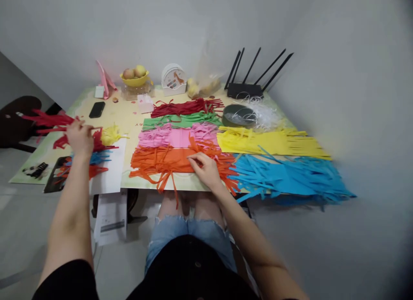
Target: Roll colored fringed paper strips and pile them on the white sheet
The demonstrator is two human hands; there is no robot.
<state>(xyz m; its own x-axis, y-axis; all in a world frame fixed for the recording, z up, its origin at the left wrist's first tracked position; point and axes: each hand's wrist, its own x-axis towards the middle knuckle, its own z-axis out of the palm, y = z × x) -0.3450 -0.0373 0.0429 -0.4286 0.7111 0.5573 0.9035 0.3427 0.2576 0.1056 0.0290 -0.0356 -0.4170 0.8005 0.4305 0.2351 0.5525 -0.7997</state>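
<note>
At the left of the table my left hand [80, 138] is closed around a bundle of red fringed strips [51, 119], whose ends stick out to the left. Below that hand lie small blue strips [100, 157], orange-red strips [97, 171] and a yellow tuft [111, 134], partly over a white sheet [111, 173]. My right hand [208, 173] rests at the orange fringed sheet [167, 158], thumb and forefinger brought together; whether a strip is between them I cannot make out. Behind the orange sheet lie pink [179, 137], green [183, 119] and dark red [183, 107] fringed sheets.
Yellow [271, 141] and blue [290, 179] fringed sheets lie to the right, the blue overhanging the front edge. A dark green bowl [238, 115], white string [263, 112] and a black router [245, 90] stand behind. A phone [97, 109] and a fruit bowl [134, 81] are back left.
</note>
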